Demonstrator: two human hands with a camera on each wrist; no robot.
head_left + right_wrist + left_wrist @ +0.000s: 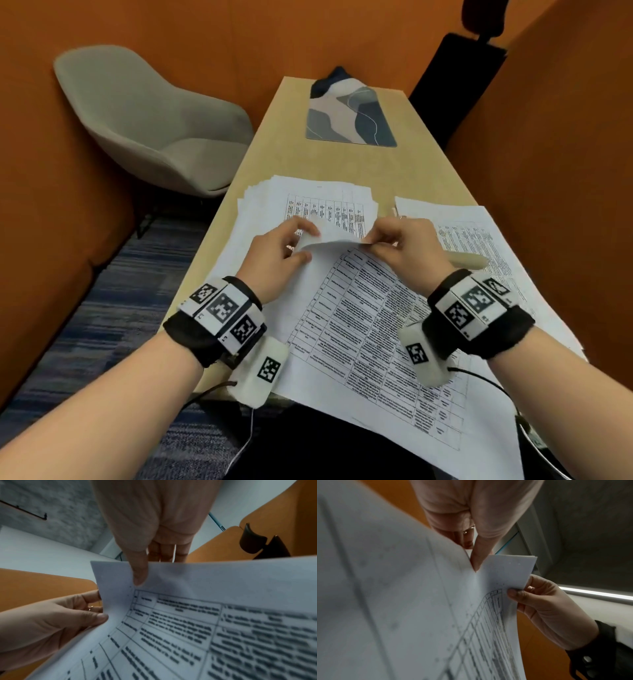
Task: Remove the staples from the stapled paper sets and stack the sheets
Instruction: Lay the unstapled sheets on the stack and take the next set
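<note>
Both hands are on the paper set now, lifting its far corner off the table. The left hand pinches that corner, thumb on the printed face and fingers curled behind. The right hand pinches the top edge just beside it, thumb pressed flat on the sheet. Tiny holes dot the corner between the two thumbs; no staple is visible there. The set's long axis runs back from the fingertips toward the person's lap. Beyond the fingers lies the stack of sheets, nearer the left hand, so that's probably where this goes.
</note>
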